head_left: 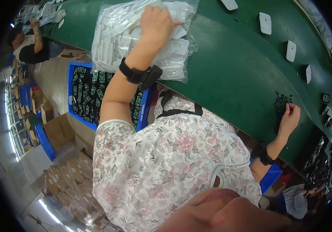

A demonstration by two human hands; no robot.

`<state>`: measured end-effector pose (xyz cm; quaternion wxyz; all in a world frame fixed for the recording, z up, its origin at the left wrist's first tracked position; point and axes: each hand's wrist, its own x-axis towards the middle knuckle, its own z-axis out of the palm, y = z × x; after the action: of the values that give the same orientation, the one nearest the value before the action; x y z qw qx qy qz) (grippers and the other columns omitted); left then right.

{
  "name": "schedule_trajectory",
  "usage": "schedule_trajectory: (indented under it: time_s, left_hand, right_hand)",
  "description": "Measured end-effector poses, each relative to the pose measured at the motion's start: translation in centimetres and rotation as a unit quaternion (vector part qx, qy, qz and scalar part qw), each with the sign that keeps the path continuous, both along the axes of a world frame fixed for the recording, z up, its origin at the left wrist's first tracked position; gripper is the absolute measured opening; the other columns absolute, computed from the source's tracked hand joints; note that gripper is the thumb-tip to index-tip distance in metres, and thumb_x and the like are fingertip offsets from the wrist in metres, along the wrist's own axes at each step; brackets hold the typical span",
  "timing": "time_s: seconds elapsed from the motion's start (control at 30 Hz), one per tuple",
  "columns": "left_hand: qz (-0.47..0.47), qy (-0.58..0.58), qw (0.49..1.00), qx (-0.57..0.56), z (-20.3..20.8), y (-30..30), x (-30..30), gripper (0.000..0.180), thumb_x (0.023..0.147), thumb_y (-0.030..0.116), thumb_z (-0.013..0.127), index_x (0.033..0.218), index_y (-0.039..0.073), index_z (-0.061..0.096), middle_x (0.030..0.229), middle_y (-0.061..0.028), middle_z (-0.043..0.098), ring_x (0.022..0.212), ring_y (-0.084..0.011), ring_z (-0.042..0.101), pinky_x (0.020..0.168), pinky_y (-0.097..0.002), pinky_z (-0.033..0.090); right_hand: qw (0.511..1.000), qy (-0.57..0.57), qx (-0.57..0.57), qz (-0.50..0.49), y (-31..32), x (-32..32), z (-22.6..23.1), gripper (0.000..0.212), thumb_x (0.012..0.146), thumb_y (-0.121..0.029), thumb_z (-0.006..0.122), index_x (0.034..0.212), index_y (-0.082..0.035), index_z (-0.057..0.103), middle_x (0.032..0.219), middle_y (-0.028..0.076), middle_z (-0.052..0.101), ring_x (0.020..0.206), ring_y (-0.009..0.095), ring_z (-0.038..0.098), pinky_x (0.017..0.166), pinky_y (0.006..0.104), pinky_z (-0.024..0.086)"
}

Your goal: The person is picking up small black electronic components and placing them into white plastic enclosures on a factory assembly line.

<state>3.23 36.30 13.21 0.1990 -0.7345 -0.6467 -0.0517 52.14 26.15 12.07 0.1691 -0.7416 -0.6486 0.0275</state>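
My left hand (pixel 156 24) rests at the far side of a clear plastic bag (pixel 113 23) full of white plastic covers (pixel 175 47). Its fingers curl down into the bag's top and the thumb points right; what they grip is hidden. On the right, my right hand (pixel 291 117) is at the table, thumb and fingertips pinched together. It is beside a scatter of small black parts (pixel 283 99); anything in the pinch is too small to make out. Each wrist wears a black band.
White covers (pixel 265 23) lie spaced along the green table (pixel 220 58), with small circuit boards (pixel 326 98) nearer at right. A blue bin (pixel 71 83) of circuit boards stands below the bag. Cartons (pixel 57 131) fill the left floor. Another person (pixel 30 46) works far left.
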Motion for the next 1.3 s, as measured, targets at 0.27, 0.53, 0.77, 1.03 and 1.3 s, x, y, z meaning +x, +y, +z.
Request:
schedule_trajectory:
  time_s: [0.27, 0.53, 0.77, 1.03, 1.3]
  left_hand:
    - [0.066, -0.069, 0.99, -0.108, 1.3, -1.8, 0.1, 0.022, 0.068, 0.008, 0.064, 0.09, 0.007, 0.067, 0.105, -0.0151, 0.062, 0.102, -0.0351, 0.054, 0.083, -0.04, 0.045]
    - [-0.219, -0.584, 0.78, 0.046, 2.0, -7.2, 9.8, 0.032, 0.081, 0.001, 0.049, 0.112, 0.008, 0.054, 0.085, -0.014, 0.053, 0.075, -0.0334, 0.058, 0.065, -0.0422, 0.05]
    - [-0.239, -0.716, 0.655, -0.033, -2.5, -8.4, 15.4, 0.018, 0.082, 0.008, 0.061, 0.1, 0.007, 0.06, 0.083, -0.0108, 0.056, 0.072, -0.0307, 0.06, 0.063, -0.0381, 0.05]
    - [-0.239, -0.584, 0.775, -0.033, -1.9, -8.4, 14.9, 0.012, 0.081, 0.014, 0.065, 0.088, 0.007, 0.058, 0.08, -0.0074, 0.055, 0.069, -0.0269, 0.06, 0.055, -0.0357, 0.049]
    - [-0.234, -0.736, 0.624, -0.12, -0.9, -8.0, 15.4, 0.008, 0.084, 0.004, 0.06, 0.092, 0.003, 0.06, 0.08, -0.0086, 0.058, 0.057, -0.0193, 0.061, 0.053, -0.0308, 0.049]
  right_hand:
    - [0.995, -0.069, 0.071, 0.02, -0.4, 0.9, 0.3, 0.017, 0.089, -0.021, 0.062, 0.095, -0.005, 0.065, 0.092, 0.011, 0.056, 0.081, 0.025, 0.056, 0.067, 0.0334, 0.045]
    - [0.958, 0.284, 0.042, -0.012, 1.8, -5.4, 2.8, 0.018, 0.092, -0.011, 0.057, 0.102, 0.002, 0.064, 0.092, 0.009, 0.067, 0.08, 0.013, 0.062, 0.072, 0.0237, 0.049]
    - [0.877, 0.449, -0.071, 0.154, 2.2, -16.8, 4.6, 0.023, 0.092, -0.003, 0.056, 0.113, 0.004, 0.058, 0.092, 0.009, 0.064, 0.077, 0.012, 0.059, 0.073, 0.0227, 0.048]
    - [0.851, 0.47, -0.109, 0.206, 3.0, -17.3, 3.3, 0.021, 0.091, -0.003, 0.057, 0.112, 0.002, 0.054, 0.09, 0.007, 0.061, 0.074, 0.011, 0.055, 0.068, 0.0211, 0.045]
    - [0.864, 0.464, -0.092, 0.174, 2.2, -16.4, 4.1, 0.009, 0.09, -0.002, 0.059, 0.099, 0.0, 0.06, 0.093, 0.002, 0.059, 0.083, 0.008, 0.055, 0.075, 0.0205, 0.044]
